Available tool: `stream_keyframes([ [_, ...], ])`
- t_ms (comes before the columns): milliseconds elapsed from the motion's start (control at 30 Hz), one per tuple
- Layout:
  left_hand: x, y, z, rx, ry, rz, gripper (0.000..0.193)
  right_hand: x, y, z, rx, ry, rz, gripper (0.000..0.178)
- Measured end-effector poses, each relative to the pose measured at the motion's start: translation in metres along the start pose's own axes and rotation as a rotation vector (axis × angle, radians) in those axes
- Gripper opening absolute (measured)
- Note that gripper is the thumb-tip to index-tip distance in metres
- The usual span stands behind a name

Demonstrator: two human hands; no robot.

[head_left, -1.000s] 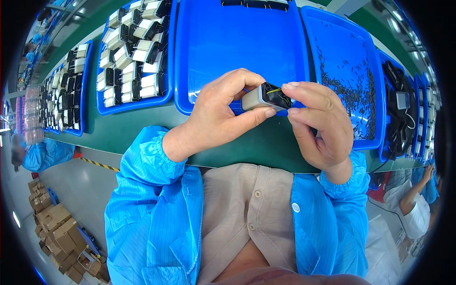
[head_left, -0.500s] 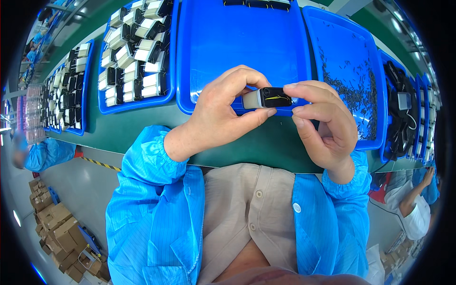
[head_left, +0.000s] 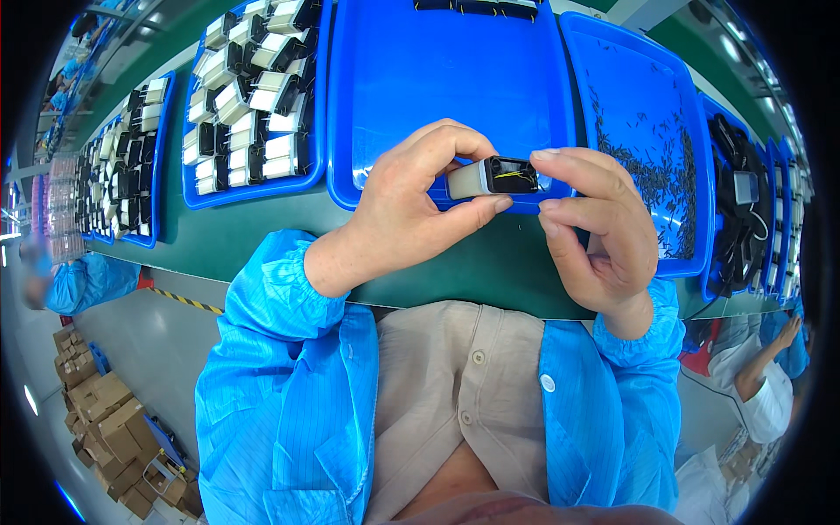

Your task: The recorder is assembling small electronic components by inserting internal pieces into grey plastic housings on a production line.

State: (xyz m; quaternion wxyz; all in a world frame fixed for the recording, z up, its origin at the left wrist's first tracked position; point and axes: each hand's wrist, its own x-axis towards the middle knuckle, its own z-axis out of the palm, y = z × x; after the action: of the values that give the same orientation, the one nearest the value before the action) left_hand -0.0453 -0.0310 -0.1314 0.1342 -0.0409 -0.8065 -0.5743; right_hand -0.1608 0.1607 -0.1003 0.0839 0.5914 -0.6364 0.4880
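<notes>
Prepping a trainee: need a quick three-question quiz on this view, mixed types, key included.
1. Which hand has its thumb and fingers around the cream part of the cream-and-black block?

2. True or false: the blue tray with loose small dark pieces lies left of the middle blue tray.

3. What colour are the thin wires at the block's black end? A) red B) yellow C) white

Key: 1. The left hand. 2. False. 3. B.
</notes>
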Motion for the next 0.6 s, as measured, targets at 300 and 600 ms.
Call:
stream_keyframes([
  [300, 0.0002, -0.0017, 0.0009, 0.001, 0.018, 0.018, 0.037, -0.0012, 0.0027, 0.0008, 0.015, -0.033, 0.011, 0.023],
  [600, 0.0031, 0.0071, -0.0026, 0.132, -0.050, 0.127, 0.042, -0.0073, 0.0069, -0.0002, 0.195, 0.017, 0.139, 0.016],
])
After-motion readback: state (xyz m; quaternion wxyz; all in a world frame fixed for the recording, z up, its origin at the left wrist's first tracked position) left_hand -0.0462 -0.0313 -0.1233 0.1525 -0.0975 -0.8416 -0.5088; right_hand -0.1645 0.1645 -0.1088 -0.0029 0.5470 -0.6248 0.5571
